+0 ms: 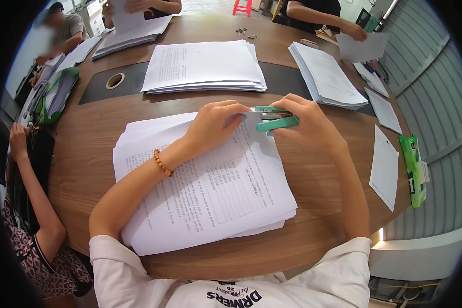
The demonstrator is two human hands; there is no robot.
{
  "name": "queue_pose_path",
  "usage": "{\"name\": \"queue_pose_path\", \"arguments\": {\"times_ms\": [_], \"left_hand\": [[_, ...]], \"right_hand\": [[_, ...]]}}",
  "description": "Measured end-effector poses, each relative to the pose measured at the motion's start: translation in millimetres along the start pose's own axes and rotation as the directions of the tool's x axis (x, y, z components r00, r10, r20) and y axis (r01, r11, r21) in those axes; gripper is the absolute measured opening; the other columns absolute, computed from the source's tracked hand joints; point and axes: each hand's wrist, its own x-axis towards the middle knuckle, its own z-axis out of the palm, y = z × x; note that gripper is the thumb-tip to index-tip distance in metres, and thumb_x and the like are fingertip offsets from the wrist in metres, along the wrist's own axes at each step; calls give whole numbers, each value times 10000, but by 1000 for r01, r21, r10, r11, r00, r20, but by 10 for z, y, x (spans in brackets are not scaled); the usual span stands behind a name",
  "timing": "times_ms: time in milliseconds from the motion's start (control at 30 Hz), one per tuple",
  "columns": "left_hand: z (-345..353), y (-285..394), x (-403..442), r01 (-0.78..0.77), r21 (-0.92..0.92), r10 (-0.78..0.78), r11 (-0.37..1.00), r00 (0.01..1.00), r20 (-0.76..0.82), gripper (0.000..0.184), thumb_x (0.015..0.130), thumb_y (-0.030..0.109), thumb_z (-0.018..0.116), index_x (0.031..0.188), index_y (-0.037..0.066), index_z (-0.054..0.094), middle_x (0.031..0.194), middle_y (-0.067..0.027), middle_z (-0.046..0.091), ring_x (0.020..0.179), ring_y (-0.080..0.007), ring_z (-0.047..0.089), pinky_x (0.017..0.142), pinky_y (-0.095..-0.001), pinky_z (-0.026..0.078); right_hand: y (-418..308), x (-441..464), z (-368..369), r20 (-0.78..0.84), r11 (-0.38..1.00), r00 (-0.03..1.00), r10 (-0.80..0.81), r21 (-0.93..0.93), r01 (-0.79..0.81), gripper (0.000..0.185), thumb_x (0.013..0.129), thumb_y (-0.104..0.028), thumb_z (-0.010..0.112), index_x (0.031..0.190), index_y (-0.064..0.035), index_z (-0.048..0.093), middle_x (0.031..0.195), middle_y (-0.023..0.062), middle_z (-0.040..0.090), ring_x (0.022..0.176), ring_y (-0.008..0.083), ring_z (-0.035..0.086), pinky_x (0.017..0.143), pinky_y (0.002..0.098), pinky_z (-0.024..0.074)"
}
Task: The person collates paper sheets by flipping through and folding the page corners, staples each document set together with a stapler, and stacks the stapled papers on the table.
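**Stapler [280, 123] at the sheets' [236, 200] edge**

On my feed, the right hand [310, 120] is wrapped round the stapler; the left hand [216, 121] pinches the sheets' far edge. I judge the stapler rigid and light, best gripped across both levers. The sheets, stacked on the table [333, 190], should bend and slide easily: pinch the edge.

I face a wood-grained table [318, 179]: a printed stack [236, 192] lies at centre, a second pile [200, 64] at upper centre, a tape roll [109, 83] at upper left, a loose sheet [384, 169] at right.
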Motion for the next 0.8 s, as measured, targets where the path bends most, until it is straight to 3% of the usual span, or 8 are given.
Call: {"name": "queue_pose_path", "arguments": {"times_ms": [467, 567, 633, 800], "left_hand": [[-2, 42, -7, 23, 26, -24, 999, 999, 29, 221, 764, 2, 573, 978, 22, 623, 825, -101, 633, 687, -230, 607, 611, -307, 476], [10, 63, -15, -18, 25, 19, 1000, 999, -40, 204, 743, 119, 631, 937, 61, 654, 838, -78, 647, 689, -219, 601, 669, -337, 461], [2, 38, -15, -78, 55, 82, 995, 994, -66, 235, 715, 180, 678, 929, 84, 664, 840, -53, 660, 704, -175, 594, 719, -314, 414], [9, 7, -31, -99, 102, 105, 990, 993, -50, 279, 668, 162, 732, 913, 47, 666, 800, -56, 662, 651, -132, 560, 721, -252, 346]], "right_hand": [[-98, 81, -14, 45, 997, 998, 32, -69, -29, 322, 644, -132, 738, 908, 2, 610, 827, 96, 602, 698, 207, 587, 630, 293, 465], [-82, 84, -9, 41, 995, 998, 44, -88, -41, 308, 644, -123, 734, 898, -1, 609, 819, 97, 603, 690, 207, 588, 619, 293, 466], [-93, 82, -1, 37, 996, 999, 28, -83, -24, 287, 649, -114, 728, 886, -7, 606, 808, 91, 603, 679, 205, 587, 607, 293, 466], [-91, 33, 74, -14, 989, 998, -68, -132, 66, 246, 671, -148, 712, 834, -2, 600, 774, 99, 601, 686, 228, 589, 614, 315, 467]]}}
